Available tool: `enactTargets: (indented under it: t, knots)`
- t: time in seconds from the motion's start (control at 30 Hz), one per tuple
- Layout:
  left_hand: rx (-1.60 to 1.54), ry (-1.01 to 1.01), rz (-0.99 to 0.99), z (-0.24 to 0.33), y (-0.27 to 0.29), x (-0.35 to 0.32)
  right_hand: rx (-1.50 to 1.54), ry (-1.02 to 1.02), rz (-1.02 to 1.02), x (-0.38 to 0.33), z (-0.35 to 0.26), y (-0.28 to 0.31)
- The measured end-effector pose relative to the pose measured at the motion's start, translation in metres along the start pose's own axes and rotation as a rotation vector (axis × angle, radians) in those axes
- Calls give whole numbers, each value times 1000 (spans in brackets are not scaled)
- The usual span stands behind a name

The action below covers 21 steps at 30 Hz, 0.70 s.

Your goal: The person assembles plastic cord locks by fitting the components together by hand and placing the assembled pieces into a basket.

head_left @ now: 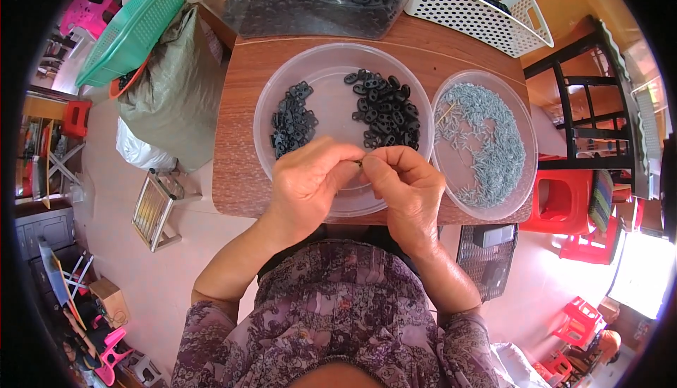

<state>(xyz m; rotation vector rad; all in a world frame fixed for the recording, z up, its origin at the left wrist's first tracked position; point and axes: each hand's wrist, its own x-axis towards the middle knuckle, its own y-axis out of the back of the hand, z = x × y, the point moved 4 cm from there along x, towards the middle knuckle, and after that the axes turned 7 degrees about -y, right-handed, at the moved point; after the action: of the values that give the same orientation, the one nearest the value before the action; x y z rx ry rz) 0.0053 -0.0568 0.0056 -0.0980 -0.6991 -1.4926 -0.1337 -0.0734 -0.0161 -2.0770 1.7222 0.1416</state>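
Note:
My left hand (305, 182) and my right hand (409, 189) meet over the near part of a round clear plastic tub (265, 99). Both are closed, fingertips pinched together on a small dark piece (360, 163), mostly hidden by the fingers. Inside the tub, flat black plastic parts with holes (293, 120) are heaped on the left. Rounded black oval parts (388, 112) form another heap on the right. Beside the tub, a second round clear tray (530, 116) holds many thin silvery screw-like pins (499, 152); a thin yellowish stick lies among them.
The tubs stand on a brown wooden table (236, 134). Behind them are a clear bin (310, 14) of black parts and a white perforated basket (479, 7). A filled sack (169, 92) stands at the left, a red stool (564, 201) at the right, a small metal-framed stool (156, 208) on the floor.

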Motion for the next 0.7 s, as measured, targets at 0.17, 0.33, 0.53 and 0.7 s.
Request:
enactTargets:
  t: [0.17, 0.33, 0.53, 0.7]
  knots:
    - [-58, 72, 15, -1, 3, -1, -103, 5, 30, -3, -2, -5]
    - [-423, 408, 148, -12, -1, -14, -71, 16, 32, -5, 0, -7]
    - [-404, 394, 167, -6, -2, -16, 27, 23, -6, -5, 3, -9]
    - [-589, 529, 215, -7, 0, -23, -50, -29, -20, -5, 0, -9]
